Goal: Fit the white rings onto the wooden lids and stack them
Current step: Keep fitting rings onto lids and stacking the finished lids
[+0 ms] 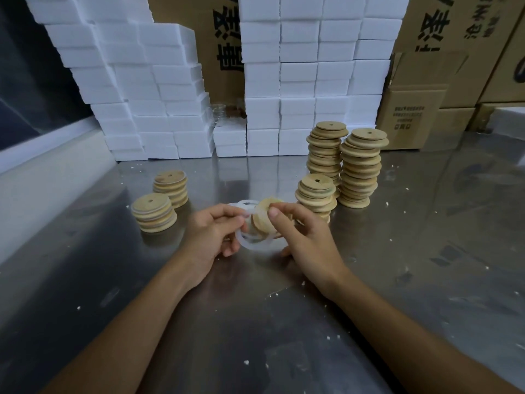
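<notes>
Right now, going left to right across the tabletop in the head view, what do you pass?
Front short stack → rear short stack → left hand → ring → right hand → tall stack.

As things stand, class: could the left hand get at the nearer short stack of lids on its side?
Probably yes: the left hand has bare table between it and that stack, but it grips a white ring, so it must let go first.

Pale tan round wooden lids point(359, 172) stand at two o'clock. Translucent white rubber rings point(255, 242) lie at centre. White foam blocks point(298, 81) and brown cardboard boxes point(412, 120) printed black sit beyond the grey steel table point(255, 322).
</notes>
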A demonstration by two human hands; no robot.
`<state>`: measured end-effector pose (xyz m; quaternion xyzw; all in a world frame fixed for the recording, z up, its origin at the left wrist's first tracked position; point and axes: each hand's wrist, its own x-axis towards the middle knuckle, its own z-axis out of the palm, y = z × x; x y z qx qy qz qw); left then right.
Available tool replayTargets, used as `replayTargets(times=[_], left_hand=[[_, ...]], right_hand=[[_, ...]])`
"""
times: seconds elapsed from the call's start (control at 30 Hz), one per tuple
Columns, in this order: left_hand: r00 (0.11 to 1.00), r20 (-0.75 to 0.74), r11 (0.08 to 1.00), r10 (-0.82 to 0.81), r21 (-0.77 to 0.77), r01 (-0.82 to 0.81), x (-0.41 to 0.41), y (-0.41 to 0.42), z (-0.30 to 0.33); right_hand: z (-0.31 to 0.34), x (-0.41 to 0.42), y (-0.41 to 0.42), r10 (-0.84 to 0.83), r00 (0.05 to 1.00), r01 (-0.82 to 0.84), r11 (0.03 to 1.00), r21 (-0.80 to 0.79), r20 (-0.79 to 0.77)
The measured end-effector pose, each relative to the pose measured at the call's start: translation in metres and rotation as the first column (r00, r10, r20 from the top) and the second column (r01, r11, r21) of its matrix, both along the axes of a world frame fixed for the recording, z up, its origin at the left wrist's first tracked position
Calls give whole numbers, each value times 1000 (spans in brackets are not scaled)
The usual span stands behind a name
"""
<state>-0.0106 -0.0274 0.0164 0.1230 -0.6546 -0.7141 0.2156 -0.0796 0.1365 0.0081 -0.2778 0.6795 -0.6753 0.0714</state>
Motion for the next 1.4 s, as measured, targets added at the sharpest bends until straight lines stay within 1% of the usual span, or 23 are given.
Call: replayTargets(times=[0.07,0.13,0.2,0.37,0.53,0.63,0.77,0.87,0.93,1.03,1.17,1.27,1.4], left_hand=[[1000,19,992,25,-123,-22,-2,4,-4],[997,51,972,63,-231,-49,-5,4,-7],[996,69,960,62,-276,-41,-6,3,-9],[997,20,955,78,-288,-69,-7,9,-10],[994,-68,970,86,-224,-99,-8,13,-8],[994,-51,967,93,-232,-102,-8,15,-7],[998,-17,977,55,-204,-57,-7,16,-7],[992,-54,971,110,-206,-119,-6,17,-5],[985,-93,951,149,-260,-168,-6,18,-5],[971,-163,887,173,-403,-226,-7,20,-4],[959,-208,818,191,-507,-273,-7,20,-4],[955,-226,784,194,-549,-289,-6,19,-2],[953,-234,794,195,-533,-293,-6,21,0]], right_hand=[[-2,-4,0,-25,997,25,1000,-3,-74],[-4,-7,1,-36,994,39,999,29,-107],[-4,-7,2,-40,990,45,998,40,-134],[-3,-7,1,-37,987,41,999,23,-156],[-5,-9,0,-34,981,39,999,26,-190],[-9,-10,-2,-56,979,59,998,14,-195],[-11,-11,-1,-72,982,73,997,1,-174],[-10,-11,-1,-66,984,69,998,12,-168],[-9,-10,-1,-75,979,81,996,23,-191],[-8,-9,0,-94,978,101,994,29,-185],[-6,-8,0,-111,979,118,992,33,-173],[-5,-7,0,-115,976,126,991,51,-185],[-4,-9,1,-122,978,132,990,47,-170]])
